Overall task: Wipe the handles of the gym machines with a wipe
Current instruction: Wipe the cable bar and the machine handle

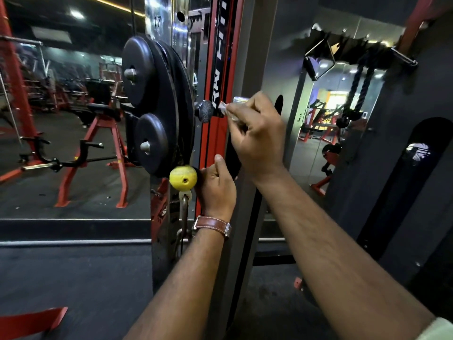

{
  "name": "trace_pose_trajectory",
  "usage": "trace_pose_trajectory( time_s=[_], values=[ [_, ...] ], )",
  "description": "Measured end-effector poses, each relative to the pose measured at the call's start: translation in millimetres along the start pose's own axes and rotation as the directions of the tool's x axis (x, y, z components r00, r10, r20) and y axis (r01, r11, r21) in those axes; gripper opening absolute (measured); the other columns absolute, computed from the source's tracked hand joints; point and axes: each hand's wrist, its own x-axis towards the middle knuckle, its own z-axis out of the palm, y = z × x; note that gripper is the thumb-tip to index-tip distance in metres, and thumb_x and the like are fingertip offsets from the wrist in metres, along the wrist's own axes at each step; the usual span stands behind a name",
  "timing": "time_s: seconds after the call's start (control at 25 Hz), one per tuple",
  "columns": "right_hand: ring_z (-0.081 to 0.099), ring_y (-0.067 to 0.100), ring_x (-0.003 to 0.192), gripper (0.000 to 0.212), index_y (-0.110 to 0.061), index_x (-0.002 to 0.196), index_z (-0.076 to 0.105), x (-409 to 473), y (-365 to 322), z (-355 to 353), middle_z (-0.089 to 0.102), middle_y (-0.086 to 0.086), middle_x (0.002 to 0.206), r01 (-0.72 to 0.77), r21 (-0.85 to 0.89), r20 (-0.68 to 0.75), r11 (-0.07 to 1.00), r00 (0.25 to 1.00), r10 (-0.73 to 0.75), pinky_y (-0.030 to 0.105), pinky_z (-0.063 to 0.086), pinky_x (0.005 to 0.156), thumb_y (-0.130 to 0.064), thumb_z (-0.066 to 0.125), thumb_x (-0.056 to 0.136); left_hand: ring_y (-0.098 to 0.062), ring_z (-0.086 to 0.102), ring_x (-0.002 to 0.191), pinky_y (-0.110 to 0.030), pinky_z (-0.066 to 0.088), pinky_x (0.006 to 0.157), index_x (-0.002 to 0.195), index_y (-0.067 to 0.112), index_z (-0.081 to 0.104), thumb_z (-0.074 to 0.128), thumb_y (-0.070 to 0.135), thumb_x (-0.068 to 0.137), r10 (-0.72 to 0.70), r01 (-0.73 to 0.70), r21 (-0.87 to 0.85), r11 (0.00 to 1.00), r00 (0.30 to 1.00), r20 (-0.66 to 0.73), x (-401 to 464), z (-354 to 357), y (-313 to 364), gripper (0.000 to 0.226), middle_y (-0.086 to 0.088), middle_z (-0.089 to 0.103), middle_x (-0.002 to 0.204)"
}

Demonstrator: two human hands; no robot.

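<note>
Left hand (217, 186), brown-strapped watch (212, 225) on wrist, fingers curled, gripping dark part just beside yellow ball (183, 177). Above, right hand (257, 133) pinching white wipe (224, 109) against black knob (205, 110) on red upright (215, 69). Weight plates (149, 104) behind.

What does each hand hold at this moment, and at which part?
The right hand pinches a small white wipe by its near end, beside the black knob. The left hand grips a dark part behind the yellow ball; which part cannot be told.
</note>
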Motion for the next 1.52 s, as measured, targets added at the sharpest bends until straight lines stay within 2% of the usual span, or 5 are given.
trace_pose_trajectory(
  time_s=[0.52, 0.8, 1.04, 1.2, 1.52],
  values=[
    [0.052, 0.001, 0.08, 0.012, -0.01, 0.089, 0.071, -35, -2, -1, 0.058, 0.002, 0.091, -0.33, 0.287, -0.09, 0.899, 0.925, 0.368, 0.018, 0.049, 0.069, -0.021, 0.077, 0.086, -0.03, 0.037, 0.044, -0.053, 0.033, 0.047, 0.052, 0.008, 0.038, 0.034, 0.051, 0.1, 0.11, -0.107, -0.062, 0.992, 0.992, 0.057, 6, -4, -16, 0.065, -0.016, 0.038, 0.047],
    [0.068, 0.011, 0.073, 0.017, -0.014, 0.093, 0.072, -8, 5, 12, 0.072, 0.003, 0.082, -0.714, 0.7, 0.43, -0.038, 0.378, 0.82, 0.022, 0.055, 0.064, 0.0, 0.062, 0.093, -0.031, 0.048, 0.047, -0.051, 0.043, 0.051, 0.052, 0.01, 0.046, 0.032, 0.056, 0.101, 0.087, -0.081, -0.09, 0.993, 0.994, 0.071, 8, -3, -19, 0.069, -0.015, 0.048, 0.049],
    [0.07, 0.021, 0.08, 0.025, 0.0, 0.099, 0.066, -30, 25, 0, 0.072, 0.012, 0.086, -0.908, 0.403, 0.867, -0.117, 0.338, 0.365, 0.033, 0.057, 0.084, 0.002, 0.041, 0.1, -0.025, 0.059, 0.057, -0.042, 0.054, 0.06, 0.06, 0.009, 0.059, 0.035, 0.059, 0.095, 0.064, -0.058, -0.072, 0.996, 0.994, 0.084, 16, -2, -23, 0.066, -0.014, 0.062, 0.06],
    [0.072, 0.022, 0.081, 0.034, 0.002, 0.089, 0.075, 13, 30, 12, 0.073, 0.016, 0.093, -0.729, 0.487, 0.871, -0.481, 0.363, 0.331, 0.028, 0.059, 0.078, 0.0, 0.043, 0.098, -0.038, 0.061, 0.059, -0.053, 0.05, 0.06, 0.059, -0.003, 0.06, 0.031, 0.056, 0.091, 0.02, -0.018, -0.021, 1.0, 0.992, 0.122, 19, -3, -18, 0.074, -0.019, 0.062, 0.058],
    [0.072, 0.029, 0.09, 0.022, 0.003, 0.096, 0.07, -5, 20, 8, 0.072, 0.022, 0.092, -0.75, 0.624, 0.726, -0.22, 0.452, 0.519, 0.035, 0.06, 0.079, 0.002, 0.061, 0.077, -0.027, 0.066, 0.069, -0.041, 0.055, 0.071, 0.062, 0.009, 0.07, 0.03, 0.058, 0.083, -0.13, 0.112, 0.093, 0.989, 0.967, 0.219, 33, -9, -2, 0.067, -0.001, 0.069, 0.059]
  ],
)
